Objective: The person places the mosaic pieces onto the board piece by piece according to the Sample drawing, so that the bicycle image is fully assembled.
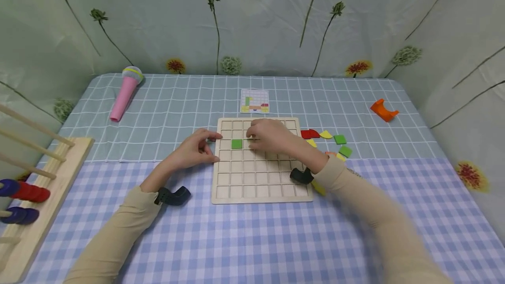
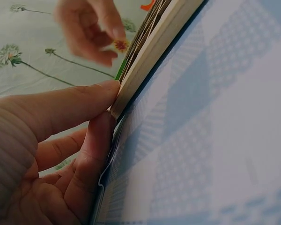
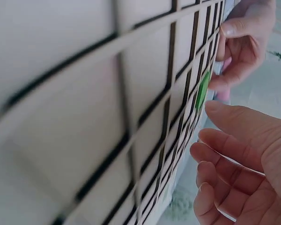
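A square wooden grid board [image 1: 242, 179] lies on the tablecloth. In one of its upper-left cells sits a green square tile [image 1: 236, 143], also seen edge-on in the right wrist view. My left hand [image 1: 194, 149] touches the board's left edge, index finger and thumb spread apart along it. Just right of the green tile, my right hand [image 1: 270, 137] hovers over the upper rows. Its fingers are loosely bent, and in the right wrist view nothing shows between thumb and fingertips.
Loose red, yellow and green tiles [image 1: 339, 139] lie right of the board, partly behind the right forearm. A printed pattern card [image 1: 254, 95] is behind the board. A pink microphone [image 1: 125, 95], an orange curved piece [image 1: 383, 110] and a wooden bead frame [image 1: 71, 165] stand farther out.
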A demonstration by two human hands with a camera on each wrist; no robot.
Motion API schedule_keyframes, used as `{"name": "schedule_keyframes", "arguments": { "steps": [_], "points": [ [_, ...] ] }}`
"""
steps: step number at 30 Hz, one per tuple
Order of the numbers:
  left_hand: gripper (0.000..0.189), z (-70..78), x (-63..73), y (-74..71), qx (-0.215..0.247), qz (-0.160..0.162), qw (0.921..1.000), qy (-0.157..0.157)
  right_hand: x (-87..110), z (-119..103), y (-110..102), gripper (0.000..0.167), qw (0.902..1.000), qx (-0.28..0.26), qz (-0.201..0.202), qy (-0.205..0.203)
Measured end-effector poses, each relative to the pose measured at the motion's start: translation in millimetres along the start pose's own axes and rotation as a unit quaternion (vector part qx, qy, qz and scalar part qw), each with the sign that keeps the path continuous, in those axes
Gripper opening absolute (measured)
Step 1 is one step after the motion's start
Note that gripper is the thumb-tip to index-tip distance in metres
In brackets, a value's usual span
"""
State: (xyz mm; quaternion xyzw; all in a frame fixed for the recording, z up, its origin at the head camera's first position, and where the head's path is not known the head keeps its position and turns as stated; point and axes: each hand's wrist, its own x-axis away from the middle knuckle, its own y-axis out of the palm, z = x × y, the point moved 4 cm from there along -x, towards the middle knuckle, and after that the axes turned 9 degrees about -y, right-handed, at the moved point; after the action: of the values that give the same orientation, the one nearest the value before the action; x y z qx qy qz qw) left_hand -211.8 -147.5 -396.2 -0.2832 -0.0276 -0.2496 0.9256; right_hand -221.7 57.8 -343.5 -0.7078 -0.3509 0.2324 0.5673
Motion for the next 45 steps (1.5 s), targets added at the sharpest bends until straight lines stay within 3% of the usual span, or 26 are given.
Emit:
{"name": "schedule_keyframes", "arguments": {
  "steps": [5,11,16,22,28,34,45],
  "points": [
    [0.057,0.9,0.9,-0.5,-0.005,0.002,0.9999,0.010,31.8,18.4,-7.5,0.019,0.9994,0.003,0.025,0.022],
    [0.056,-0.1,2.4,-1.5,-0.011,0.022,0.9997,0.000,65.6,42.0,-11.2,0.018,0.9978,-0.003,0.045,0.049],
    [0.056,0.0,4.9,0.4,0.012,0.031,0.9994,0.000,88.8,61.3,-13.1,0.019,0.9952,0.016,0.061,0.074],
    [0.055,0.7,5.3,1.0,0.026,0.035,0.9991,-0.005,117.3,86.2,-14.5,0.019,0.9896,0.001,0.074,0.123],
    [0.053,1.3,6.8,0.4,0.033,0.037,0.9987,0.012,144.5,106.7,-14.7,0.022,0.9839,-0.005,0.072,0.164],
    [0.053,1.8,7.9,0.5,0.039,0.035,0.9986,0.012,162.1,122.7,-15.2,0.025,0.9804,-0.008,0.062,0.187],
    [0.054,2.0,7.5,0.6,0.048,0.030,0.9984,0.007,175.0,131.4,-11.9,0.030,0.9830,-0.024,0.047,0.176]
  ]
}}
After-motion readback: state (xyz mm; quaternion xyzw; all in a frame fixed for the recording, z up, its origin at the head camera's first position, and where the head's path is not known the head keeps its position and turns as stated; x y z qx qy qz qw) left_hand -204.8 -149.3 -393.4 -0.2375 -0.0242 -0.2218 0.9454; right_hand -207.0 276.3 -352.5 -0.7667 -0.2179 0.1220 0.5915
